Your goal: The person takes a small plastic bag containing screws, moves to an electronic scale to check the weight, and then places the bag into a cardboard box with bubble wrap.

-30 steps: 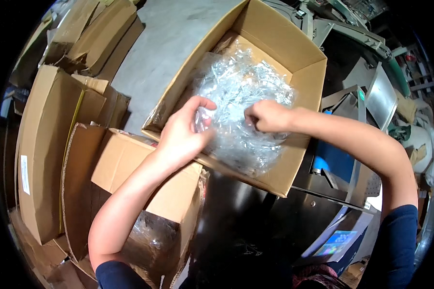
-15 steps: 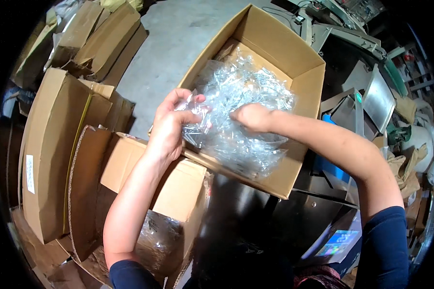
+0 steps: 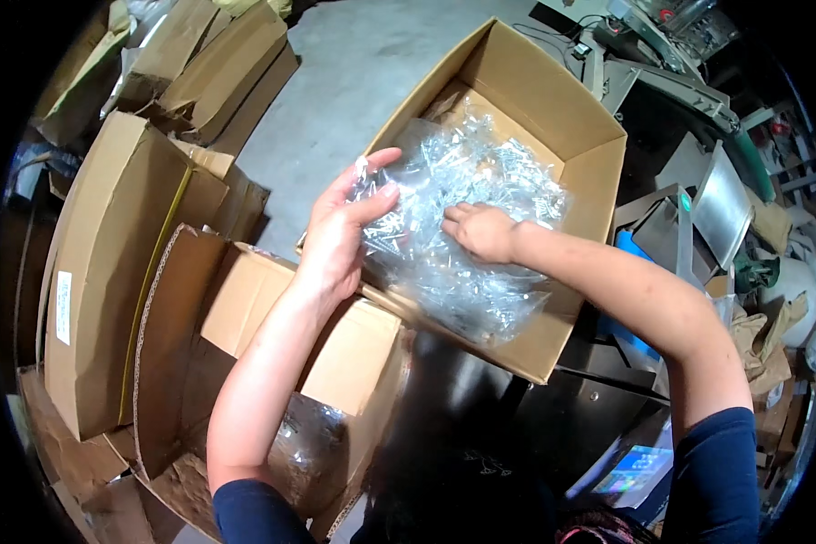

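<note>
A cardboard box [image 3: 585, 190] stands open in front of me, holding a heap of clear plastic bags [image 3: 480, 295] filled with shiny metal screws [image 3: 526, 177]. At the box's left wall, my left hand [image 3: 340, 222] grips a clear bag of screws [image 3: 385, 227] between thumb and fingers. My right hand [image 3: 482, 232] reaches in from the right and rests on the heap, fingers loosely bent and slightly apart. Its fingertips touch the plastic, partly hidden among the bags.
A second open carton [image 3: 358, 349] at lower left has clear plastic inside. Tall folded cardboard boxes [image 3: 104, 272] line the left side. Dark equipment with a lit screen [image 3: 639, 471] sits at lower right. Grey floor [image 3: 354, 68] shows beyond.
My right hand's fingers have loosened from a closed curl and now stretch over the bags. My left hand keeps its grip on the bag. The whole view has shifted slightly.
</note>
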Action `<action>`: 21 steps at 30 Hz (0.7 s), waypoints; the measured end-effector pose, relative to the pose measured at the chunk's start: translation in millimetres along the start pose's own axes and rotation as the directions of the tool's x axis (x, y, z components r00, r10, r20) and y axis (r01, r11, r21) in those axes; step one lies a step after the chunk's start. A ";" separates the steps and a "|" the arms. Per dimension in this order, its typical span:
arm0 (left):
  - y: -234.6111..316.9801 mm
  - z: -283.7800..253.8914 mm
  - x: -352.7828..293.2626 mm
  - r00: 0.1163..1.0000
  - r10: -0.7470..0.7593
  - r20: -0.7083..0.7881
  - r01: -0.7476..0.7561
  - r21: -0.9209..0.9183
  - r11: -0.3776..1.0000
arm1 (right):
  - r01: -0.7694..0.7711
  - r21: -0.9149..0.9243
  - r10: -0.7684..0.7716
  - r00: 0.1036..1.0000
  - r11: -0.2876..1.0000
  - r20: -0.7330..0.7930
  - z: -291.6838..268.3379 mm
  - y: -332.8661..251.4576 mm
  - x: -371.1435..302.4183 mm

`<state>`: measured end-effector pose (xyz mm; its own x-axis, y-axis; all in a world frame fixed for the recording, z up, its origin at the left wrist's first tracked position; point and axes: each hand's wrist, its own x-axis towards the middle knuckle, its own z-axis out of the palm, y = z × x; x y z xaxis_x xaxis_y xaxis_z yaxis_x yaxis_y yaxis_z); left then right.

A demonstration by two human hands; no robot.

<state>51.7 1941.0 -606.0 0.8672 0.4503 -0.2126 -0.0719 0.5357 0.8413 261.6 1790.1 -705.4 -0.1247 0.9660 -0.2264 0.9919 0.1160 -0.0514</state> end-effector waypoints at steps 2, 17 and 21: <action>-4.4 1.1 1.6 1.000 -0.018 0.001 0.018 -0.001 1.000 | -0.149 0.303 0.132 0.988 0.941 0.078 -13.3 2.3 3.2; 6.8 2.3 -10.8 0.954 -0.134 0.269 0.125 0.051 0.991 | -0.193 0.969 0.275 0.950 0.152 0.146 -158.0 -25.4 -33.6; 22.4 -18.0 -24.1 0.961 -0.187 0.205 0.197 -0.030 0.980 | -0.240 0.961 0.045 0.968 -0.139 0.248 -155.5 -30.4 -29.1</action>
<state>20.3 1955.1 -591.0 0.9476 0.1857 -0.2598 0.0859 0.6353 0.7675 238.7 1794.4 -545.9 -0.0820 0.8828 -0.4626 -0.1300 -0.4696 -0.8732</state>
